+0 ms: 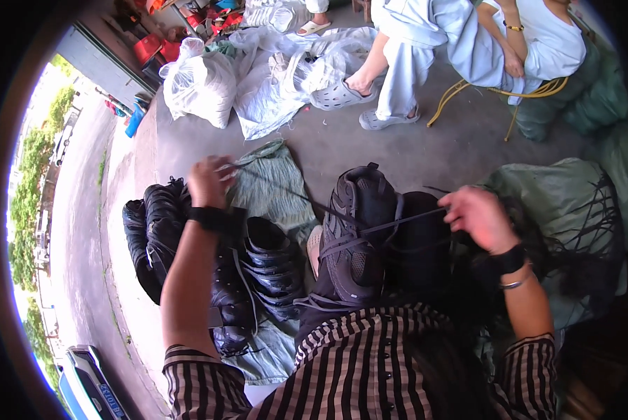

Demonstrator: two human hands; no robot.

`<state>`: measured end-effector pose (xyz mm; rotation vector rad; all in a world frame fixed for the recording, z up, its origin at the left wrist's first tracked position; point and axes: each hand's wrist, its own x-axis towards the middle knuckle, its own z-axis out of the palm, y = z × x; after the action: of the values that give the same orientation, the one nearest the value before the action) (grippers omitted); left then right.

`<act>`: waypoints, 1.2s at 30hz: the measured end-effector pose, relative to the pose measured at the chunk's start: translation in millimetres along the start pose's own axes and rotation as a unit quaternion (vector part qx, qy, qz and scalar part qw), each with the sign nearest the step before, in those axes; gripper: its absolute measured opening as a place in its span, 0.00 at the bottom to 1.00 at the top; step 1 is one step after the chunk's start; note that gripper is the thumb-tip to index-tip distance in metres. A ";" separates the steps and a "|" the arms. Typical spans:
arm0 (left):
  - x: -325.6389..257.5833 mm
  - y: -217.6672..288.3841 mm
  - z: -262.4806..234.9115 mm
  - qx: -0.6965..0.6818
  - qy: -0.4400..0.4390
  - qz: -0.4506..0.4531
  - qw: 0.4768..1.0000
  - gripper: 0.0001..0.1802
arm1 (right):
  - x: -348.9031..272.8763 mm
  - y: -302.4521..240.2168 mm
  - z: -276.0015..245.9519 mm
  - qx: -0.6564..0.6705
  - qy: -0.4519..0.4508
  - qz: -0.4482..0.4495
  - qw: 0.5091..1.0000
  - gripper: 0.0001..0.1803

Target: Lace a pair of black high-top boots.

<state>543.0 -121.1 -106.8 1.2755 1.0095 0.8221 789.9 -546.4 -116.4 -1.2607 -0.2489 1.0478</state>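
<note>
In front of my body sits a dark grey sneaker (352, 241), with dark shoelaces (359, 227) crossed over its upper. My left hand (211, 182) is raised to the left of it, fingers closed on one end of the shoelace, which stretches tight back to the shoe. On the other side my right hand (478, 218) pinches the opposite end between thumb and fingers, and that stretch is taut too. My right fingers look slightly blurred. Another dark stretch of lace shows above my right hand.
Dark shoes (163, 227) lie in rows at my left, beside a stack of nested black shoe pieces (272, 269). Loose laces hang over a green sack (559, 203) at right. White plastic bags (202, 84) and a seated person in grey clogs (342, 94) are ahead.
</note>
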 end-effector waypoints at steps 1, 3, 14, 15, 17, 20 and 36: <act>30.7 -0.5 -52.0 -0.035 0.027 0.012 0.999 0.15 | -9.6 -15.5 -48.8 0.114 0.036 -0.010 0.993 0.10; 66.8 3.9 -124.5 -0.063 0.204 -0.033 0.976 0.15 | -30.4 -29.8 -173.2 0.240 0.174 -0.068 0.953 0.08; -10.2 -35.2 -92.2 -0.043 -0.069 -0.147 0.986 0.05 | -34.1 -19.2 -123.3 0.121 0.194 -0.090 0.969 0.10; -36.5 -25.8 -52.1 -0.037 -0.141 -0.151 0.978 0.05 | -27.7 -15.2 -84.4 0.046 0.123 -0.079 0.988 0.10; -74.5 -20.2 -6.8 0.089 -0.279 -0.094 0.952 0.07 | -17.9 -14.6 -6.9 -0.145 0.048 -0.075 0.985 0.10; -149.7 -3.9 65.7 0.263 -0.405 0.231 0.845 0.13 | -11.5 6.8 50.4 -0.255 -0.036 -0.103 0.961 0.10; -164.0 2.5 126.0 0.504 -0.448 0.445 0.589 0.10 | 12.3 20.1 59.9 -0.261 -0.118 0.006 0.958 0.13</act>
<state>600.9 -317.9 -80.3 2.8915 -0.2428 0.0434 746.2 -499.2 -117.5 -1.6043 -0.7398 1.1877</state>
